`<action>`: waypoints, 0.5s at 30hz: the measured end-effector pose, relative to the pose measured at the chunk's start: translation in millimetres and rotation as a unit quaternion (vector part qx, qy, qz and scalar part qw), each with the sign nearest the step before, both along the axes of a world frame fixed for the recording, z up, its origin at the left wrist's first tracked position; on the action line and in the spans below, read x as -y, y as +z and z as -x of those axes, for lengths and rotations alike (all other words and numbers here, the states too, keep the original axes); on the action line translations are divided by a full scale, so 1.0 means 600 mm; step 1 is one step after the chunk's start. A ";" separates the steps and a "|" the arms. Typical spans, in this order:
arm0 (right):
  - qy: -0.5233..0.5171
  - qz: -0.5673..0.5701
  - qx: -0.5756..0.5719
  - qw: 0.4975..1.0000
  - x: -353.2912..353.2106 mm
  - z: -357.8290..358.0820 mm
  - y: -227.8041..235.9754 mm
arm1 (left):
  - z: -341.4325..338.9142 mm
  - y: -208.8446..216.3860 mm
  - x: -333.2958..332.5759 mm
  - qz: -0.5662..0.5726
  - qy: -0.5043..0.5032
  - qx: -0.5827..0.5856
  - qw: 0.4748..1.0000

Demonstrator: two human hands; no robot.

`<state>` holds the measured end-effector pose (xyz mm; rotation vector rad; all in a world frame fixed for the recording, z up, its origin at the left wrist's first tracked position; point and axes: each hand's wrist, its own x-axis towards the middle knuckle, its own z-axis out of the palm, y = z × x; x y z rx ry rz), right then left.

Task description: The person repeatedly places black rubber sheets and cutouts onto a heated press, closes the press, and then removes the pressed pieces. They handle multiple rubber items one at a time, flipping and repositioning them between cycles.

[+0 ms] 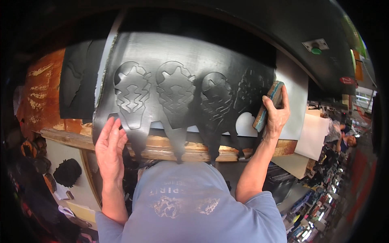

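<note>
A large black rubber-like sheet (178, 46) lies in front of me, with several sole-shaped outlines and zigzag cuts in it. Its near edge is cut into jagged strips that hang over the wooden table edge (186, 148). My right hand (276, 111) grips a thick flat block (268, 106) with teal and brown layered sides, tilted up at the sheet's right end; its underside is hidden. At the sheet's near left corner is my left hand (110, 150), fingers stretched out and holding nothing I can see. Its fingertips overlap the sheet's edge; whether they press on it I cannot tell.
A dark machine body (279, 24) with a green button (316, 51) overhangs the far side. Another black piece (83, 77) lies on the worn orange board (39, 87) at left. Pale sheets (310, 135) stand at right. Farther right, a person (349, 140) is visible.
</note>
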<state>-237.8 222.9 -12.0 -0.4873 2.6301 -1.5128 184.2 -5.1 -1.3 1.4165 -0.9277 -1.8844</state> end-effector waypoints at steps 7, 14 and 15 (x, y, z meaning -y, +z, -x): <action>-0.045 -0.343 -0.099 0.933 -0.110 0.011 -0.020 | 0.009 -0.040 0.034 -0.037 -0.052 -0.104 0.993; 0.359 0.016 -0.142 0.922 0.173 -0.189 0.028 | 0.038 -0.032 0.032 -0.012 -0.040 -0.217 0.975; 0.464 0.031 -0.202 0.862 0.221 -0.219 0.030 | 0.043 -0.029 0.030 -0.004 -0.037 -0.192 0.981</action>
